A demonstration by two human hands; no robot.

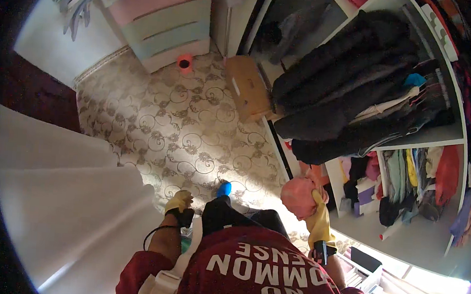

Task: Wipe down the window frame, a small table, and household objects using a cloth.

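Seen from above, a person's right hand (319, 218), in a yellow glove, reaches forward from a bent arm, its fingers closed on a bunched pink cloth (298, 198) just in front of the open wardrobe (374, 229). The yellow-gloved left hand (179, 202) hangs at the person's left side, forearm angled forward, fingers curled inward; whether it grips anything cannot be told. Patterned flooring (176, 129) spreads ahead, a cardboard box (248, 88) near the wardrobe.
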